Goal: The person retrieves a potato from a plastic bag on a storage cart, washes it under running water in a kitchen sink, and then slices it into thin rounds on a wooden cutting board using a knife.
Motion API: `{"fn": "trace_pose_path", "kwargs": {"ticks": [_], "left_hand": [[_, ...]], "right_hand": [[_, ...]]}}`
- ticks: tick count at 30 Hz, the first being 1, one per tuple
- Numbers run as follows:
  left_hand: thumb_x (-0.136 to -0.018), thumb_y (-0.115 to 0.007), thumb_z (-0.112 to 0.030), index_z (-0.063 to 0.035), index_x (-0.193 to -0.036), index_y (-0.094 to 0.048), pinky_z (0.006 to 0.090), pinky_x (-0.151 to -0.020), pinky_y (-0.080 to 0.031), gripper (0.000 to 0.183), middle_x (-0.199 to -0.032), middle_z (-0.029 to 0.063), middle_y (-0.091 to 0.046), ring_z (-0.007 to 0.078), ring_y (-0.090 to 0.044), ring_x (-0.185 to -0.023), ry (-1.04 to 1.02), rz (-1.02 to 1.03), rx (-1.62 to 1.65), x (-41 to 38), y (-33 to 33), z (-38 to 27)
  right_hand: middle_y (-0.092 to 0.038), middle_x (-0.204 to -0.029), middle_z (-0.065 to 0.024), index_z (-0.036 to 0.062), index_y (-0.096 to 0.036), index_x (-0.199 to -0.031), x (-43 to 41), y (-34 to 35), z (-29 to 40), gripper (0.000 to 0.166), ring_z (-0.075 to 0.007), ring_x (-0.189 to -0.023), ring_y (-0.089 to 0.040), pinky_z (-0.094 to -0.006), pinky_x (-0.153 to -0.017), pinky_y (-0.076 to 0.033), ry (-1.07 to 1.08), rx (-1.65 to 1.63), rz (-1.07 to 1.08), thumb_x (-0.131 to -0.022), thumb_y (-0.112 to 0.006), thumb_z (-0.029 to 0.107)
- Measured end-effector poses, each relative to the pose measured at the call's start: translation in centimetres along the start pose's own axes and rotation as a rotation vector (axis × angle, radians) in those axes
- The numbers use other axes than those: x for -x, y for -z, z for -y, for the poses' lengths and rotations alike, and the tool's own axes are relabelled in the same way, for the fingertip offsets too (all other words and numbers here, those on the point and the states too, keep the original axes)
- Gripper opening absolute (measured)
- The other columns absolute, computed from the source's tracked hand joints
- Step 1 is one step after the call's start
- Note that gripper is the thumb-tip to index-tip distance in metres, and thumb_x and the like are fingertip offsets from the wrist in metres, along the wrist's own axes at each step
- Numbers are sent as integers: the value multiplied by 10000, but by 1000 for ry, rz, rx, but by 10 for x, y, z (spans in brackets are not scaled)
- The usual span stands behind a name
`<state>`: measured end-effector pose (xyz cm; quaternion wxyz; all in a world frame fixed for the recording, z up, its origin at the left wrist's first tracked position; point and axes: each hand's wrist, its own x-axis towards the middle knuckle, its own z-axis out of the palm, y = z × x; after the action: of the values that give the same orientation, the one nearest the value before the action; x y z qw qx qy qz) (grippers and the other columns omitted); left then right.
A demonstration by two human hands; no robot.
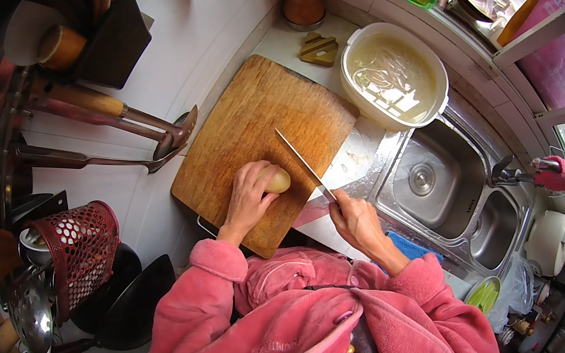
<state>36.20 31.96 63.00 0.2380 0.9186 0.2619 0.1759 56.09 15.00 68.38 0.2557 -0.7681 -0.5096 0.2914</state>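
On the wooden cutting board (251, 110) lies a pale yellow, rounded vegetable, likely a peeled potato (279, 180). My left hand (251, 194) rests over it, fingers curled around its left side and top. A kitchen knife (299, 159) is gripped by its handle in my right hand (358, 220), at the board's right edge. Its blade points up and away over the board, apart from the potato. Part of the potato is hidden under my left fingers.
A white plastic basin (443, 83) of cloudy water with pale strips stands beyond the board, beside the double steel sink (428, 210). Ladles and spatulas (169, 138) hang at left, above a red perforated basket (85, 253) and a black wok (133, 311). Sliced green vegetable (483, 297) sits at lower right.
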Motion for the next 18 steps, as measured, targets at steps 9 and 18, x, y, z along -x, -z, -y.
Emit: {"fn": "trace_pose_path", "kwargs": {"ticks": [9, 18], "left_hand": [[-661, -836, -181, -55, -1233, -528, 465, -956, -382, 662, -1212, 157, -494, 366, -447, -1105, 298, -266, -106, -3, -36, -22], [-710, -813, -215, -27, -1294, -467, 477, -1008, -359, 705, -1284, 177, -485, 380, -431, -1177, 257, -284, 17, 9, -27, -9]], "right_hand": [[-599, -656, -254, 54, -565, -1076, 0, -3, 9, 203, -465, -604, -583, -552, -554, -436, 31, -12, -28, -890, -543, 131], [-617, -686, -237, 46, -572, -1061, 3, -2, 15, 184, -444, -631, -599, -522, -565, -447, 26, 14, -44, -898, -559, 130]]}}
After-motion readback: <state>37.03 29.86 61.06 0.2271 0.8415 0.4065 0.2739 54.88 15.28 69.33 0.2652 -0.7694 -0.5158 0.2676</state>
